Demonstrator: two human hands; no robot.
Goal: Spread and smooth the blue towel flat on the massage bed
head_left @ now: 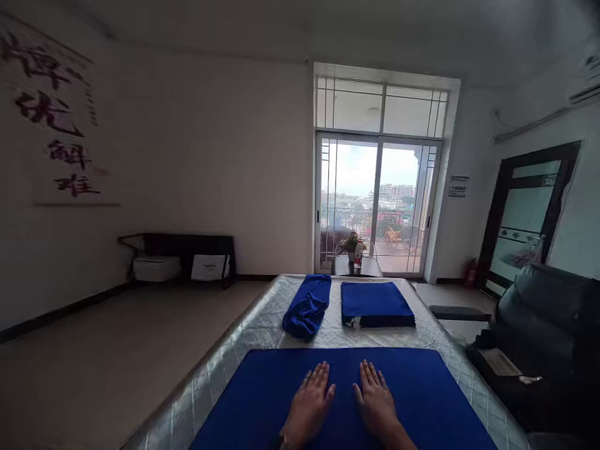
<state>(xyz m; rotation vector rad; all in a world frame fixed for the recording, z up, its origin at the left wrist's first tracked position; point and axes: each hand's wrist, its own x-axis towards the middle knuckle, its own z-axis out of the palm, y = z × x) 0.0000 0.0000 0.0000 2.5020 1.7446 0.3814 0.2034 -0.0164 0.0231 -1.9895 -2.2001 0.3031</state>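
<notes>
A blue cloth (pixel 262 394) lies spread flat across the near part of the table. My left hand (pixel 310 400) rests palm down on it, fingers stretched forward. To its right, my right hand (pixel 375 397) also lies flat on the cloth, thumb apart from the fingers. A strip of bare blue fabric separates the two hands. Beyond the cloth sits a neat stack of folded blue cloths (pixel 377 301), with a small white tag at its front corner. Left of the stack is a crumpled blue cloth (pixel 309 306).
A silvery quilted cover (pixel 253 334) drapes the table. Behind it, a small table (pixel 370 267) holds a plant and a bottle (pixel 358 255) before the glass sliding door. A dark armchair (pixel 544 337) stands close on the right. A black bench (pixel 187 240) is at the far left wall.
</notes>
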